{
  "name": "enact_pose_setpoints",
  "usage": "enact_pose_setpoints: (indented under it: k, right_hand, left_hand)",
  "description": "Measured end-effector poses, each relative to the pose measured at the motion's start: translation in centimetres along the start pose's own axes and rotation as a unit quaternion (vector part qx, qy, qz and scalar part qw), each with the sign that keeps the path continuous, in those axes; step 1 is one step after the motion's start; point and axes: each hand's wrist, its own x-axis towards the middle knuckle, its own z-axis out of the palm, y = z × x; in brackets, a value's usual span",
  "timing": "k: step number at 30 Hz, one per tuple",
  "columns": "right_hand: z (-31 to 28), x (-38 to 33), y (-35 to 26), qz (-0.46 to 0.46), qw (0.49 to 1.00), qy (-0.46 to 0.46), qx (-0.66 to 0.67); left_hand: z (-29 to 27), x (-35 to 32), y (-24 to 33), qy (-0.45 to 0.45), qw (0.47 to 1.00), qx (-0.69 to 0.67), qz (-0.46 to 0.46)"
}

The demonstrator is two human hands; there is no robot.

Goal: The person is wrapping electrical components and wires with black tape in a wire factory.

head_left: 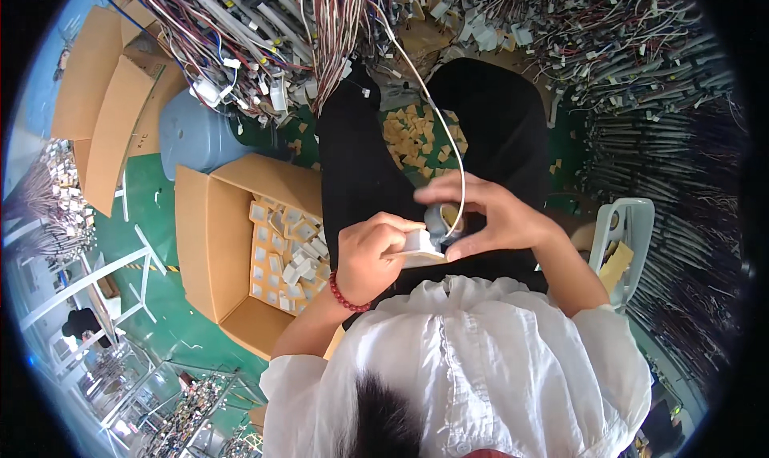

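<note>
My left hand (371,254) is closed on a small white plastic housing (418,243) with a flat, pale base, held above my lap. My right hand (498,217) curves around the far side with thumb and fingers apart; its fingertips are a little blurred. The right thumb touches or nearly touches the base's edge. Between the hands shows a grey, rounded piece (435,220), whose kind I cannot make out. A white cable (436,105) hangs down from the wire bundles and ends at the housing, beside the right fingers.
On the left stands an open cardboard box (207,242) with white housings in rows (280,254). Behind it is a blue-grey plastic stool (196,133). Bundled wires (320,25) hang in front; more cables (649,113) fill the right. A white bin (637,242) stands right. Cardboard scraps (412,137) litter the floor.
</note>
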Motion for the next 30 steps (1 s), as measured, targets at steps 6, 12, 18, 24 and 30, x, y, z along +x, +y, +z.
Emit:
enact_pose_setpoints:
  k: [6,12,18,24,30]
  right_hand:
    - [0.0,0.0,0.1,0.069,0.992,-0.076,0.069]
    - [1.3,-0.7,0.6,0.244,0.822,-0.004,0.515]
    - [1.7,1.2,1.7,0.030,0.949,0.093,0.299]
    - [-1.0,2.0,1.1,0.149,0.966,-0.139,0.159]
    - [0.5,0.4,1.7,0.222,0.858,-0.045,0.462]
  left_hand:
    - [-0.7,-0.8,-0.3,0.014,0.975,-0.149,-0.161]
    - [-0.5,-1.1,-0.1,0.006,0.993,0.113,-0.017]
    - [0.1,-0.9,0.5,-0.018,0.979,-0.099,-0.176]
    - [0.0,-1.3,0.5,0.018,0.945,-0.219,-0.243]
    - [0.1,-1.0,-0.5,0.066,0.993,0.082,-0.053]
